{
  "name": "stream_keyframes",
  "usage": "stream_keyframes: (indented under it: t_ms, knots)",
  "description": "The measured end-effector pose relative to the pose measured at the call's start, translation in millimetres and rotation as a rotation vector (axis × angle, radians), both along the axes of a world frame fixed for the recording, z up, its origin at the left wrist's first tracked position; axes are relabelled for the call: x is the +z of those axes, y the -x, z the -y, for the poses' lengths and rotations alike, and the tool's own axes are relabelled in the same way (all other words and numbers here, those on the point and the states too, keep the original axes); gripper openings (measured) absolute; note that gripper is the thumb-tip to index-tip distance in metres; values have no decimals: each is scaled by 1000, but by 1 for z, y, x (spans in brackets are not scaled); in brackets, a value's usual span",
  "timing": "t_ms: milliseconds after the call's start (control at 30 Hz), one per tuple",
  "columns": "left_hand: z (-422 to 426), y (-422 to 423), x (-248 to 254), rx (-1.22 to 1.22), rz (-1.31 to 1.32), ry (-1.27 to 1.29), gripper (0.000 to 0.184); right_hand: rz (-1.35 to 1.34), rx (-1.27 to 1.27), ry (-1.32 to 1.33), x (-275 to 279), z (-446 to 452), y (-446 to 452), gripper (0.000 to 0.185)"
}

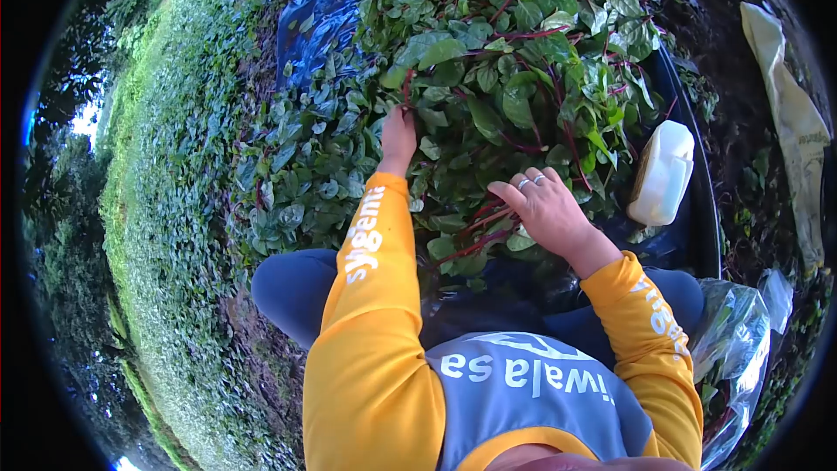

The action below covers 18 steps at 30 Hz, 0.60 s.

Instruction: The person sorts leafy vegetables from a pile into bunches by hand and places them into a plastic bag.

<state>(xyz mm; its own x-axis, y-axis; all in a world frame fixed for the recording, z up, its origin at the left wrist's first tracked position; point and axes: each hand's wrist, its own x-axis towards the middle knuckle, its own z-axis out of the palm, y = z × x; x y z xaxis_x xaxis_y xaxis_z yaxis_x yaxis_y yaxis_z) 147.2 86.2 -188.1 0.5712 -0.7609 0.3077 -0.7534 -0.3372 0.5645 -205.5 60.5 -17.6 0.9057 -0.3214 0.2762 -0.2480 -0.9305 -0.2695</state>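
Note:
A large heap of leafy greens (497,78) with red-purple stems fills the middle, in front of the crossed legs. At the heap's left part, my left hand (398,139) has its fingers closed on a red stem that rises from them with leaves at its top. My right hand (547,211), with rings on two fingers, is wrapped over a bundle of red stems (484,231) near the lap. The bundle's stems stick out to the left under the thumb. Some fingertips of both hands are hidden among leaves.
A white plastic container (667,174) lies right of the heap, beside a dark curved rim (704,166). Blue plastic sheeting (318,22) is at the upper left. A pale sack (789,113) and a clear plastic bag (741,349) lie at the right. Low plants grow at the left.

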Motion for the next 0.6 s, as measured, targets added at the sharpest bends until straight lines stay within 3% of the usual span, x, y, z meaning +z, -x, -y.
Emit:
stream_keyframes:
  t_ms: [100,200,400,600]
  knots:
    - [-16,-1,51,-195,-202,55,19,-7,-8,-3,5,1,1,22]
    - [-12,17,106,-391,-779,96,27,41,-4,19,6,1,2,23]
    - [4,52,164,-728,-982,-361,41,46,-71,32,15,3,8,18]
    - [1,76,179,-832,-1114,-530,36,157,-115,132,21,15,18,16]
